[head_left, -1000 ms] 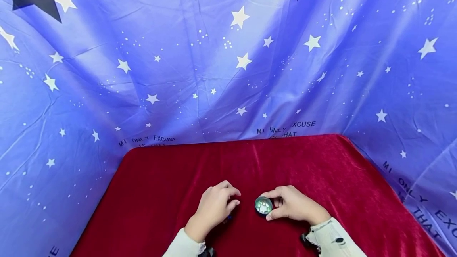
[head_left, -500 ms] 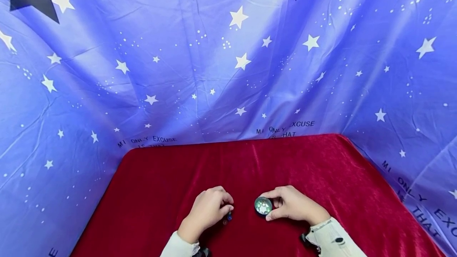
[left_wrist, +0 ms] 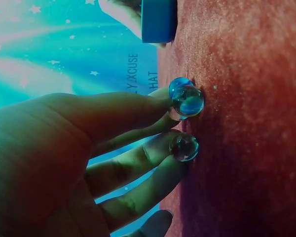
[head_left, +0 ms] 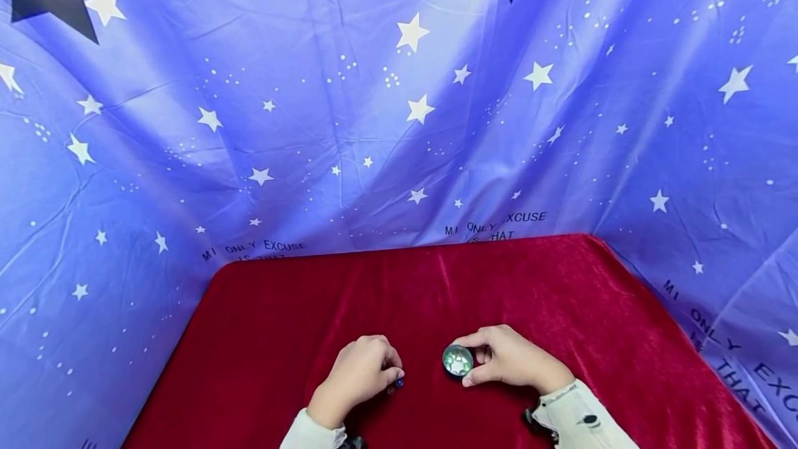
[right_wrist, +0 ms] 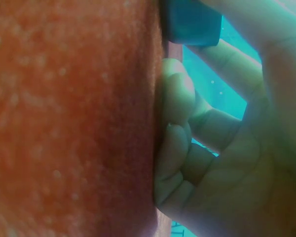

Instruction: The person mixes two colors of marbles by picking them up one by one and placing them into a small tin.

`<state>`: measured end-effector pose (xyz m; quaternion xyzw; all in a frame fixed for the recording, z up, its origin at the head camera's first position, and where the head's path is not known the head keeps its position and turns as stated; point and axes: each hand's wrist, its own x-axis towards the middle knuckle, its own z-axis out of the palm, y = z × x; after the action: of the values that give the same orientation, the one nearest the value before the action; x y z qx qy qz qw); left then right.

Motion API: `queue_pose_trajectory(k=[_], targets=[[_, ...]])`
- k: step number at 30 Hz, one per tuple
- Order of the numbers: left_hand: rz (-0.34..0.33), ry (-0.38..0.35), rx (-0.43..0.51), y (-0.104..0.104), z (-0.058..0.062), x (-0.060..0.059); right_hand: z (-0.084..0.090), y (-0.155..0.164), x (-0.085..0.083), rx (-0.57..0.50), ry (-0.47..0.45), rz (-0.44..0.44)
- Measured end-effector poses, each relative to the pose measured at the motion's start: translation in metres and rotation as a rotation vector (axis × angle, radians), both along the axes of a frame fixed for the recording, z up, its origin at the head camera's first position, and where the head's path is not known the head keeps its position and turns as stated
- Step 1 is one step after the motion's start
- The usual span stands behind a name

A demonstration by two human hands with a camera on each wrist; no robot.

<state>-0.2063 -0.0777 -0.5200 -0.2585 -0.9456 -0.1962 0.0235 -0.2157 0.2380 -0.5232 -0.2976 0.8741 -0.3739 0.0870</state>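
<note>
On the red velvet cloth (head_left: 324, 310) my left hand (head_left: 391, 374) curls down over two small glass marbles. In the left wrist view two fingertips pinch the blue marble (left_wrist: 186, 98) against the cloth, and another fingertip touches a darker clear marble (left_wrist: 184, 147) beside it. In the head view only a blue speck of the marbles (head_left: 399, 384) shows. My right hand (head_left: 472, 362) grips a small round container (head_left: 458, 360) between thumb and forefinger, upright on the cloth, with pale beads inside. The container's blue wall (right_wrist: 191, 22) shows in the right wrist view, with the other fingers (right_wrist: 175, 98) curled against the cloth.
A blue star-printed sheet (head_left: 399, 123) hangs close behind and to both sides of the table. The cloth's far edge (head_left: 405, 248) meets it. A dark wrist strap (head_left: 533, 421) sits by my right sleeve.
My left hand has drawn back toward me and curled its fingers down onto the marbles. The right hand and the container have stayed put.
</note>
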Motion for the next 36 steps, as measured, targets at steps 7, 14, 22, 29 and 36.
queue_pose_trajectory(k=[7,14,22,29,36], targets=[[0.022,-0.029,0.027,0.0000,0.0001,0.0009,0.0004,-0.0004,0.0005,-0.002,-0.002,-0.001],[0.043,-0.058,0.037,0.0008,0.0000,0.0015,0.0014,0.0001,0.0003,-0.002,0.001,0.006],[0.057,-0.071,0.032,0.0010,-0.0008,0.0015,-0.0012,0.0003,-0.0008,-0.001,0.001,0.006],[0.053,-0.063,0.028,0.0011,-0.0014,0.0011,-0.0025,0.0008,-0.0008,0.000,0.004,0.001],[0.058,-0.055,0.026,0.0001,-0.0011,0.0010,-0.0016,0.0008,-0.0008,-0.002,-0.012,0.000]])
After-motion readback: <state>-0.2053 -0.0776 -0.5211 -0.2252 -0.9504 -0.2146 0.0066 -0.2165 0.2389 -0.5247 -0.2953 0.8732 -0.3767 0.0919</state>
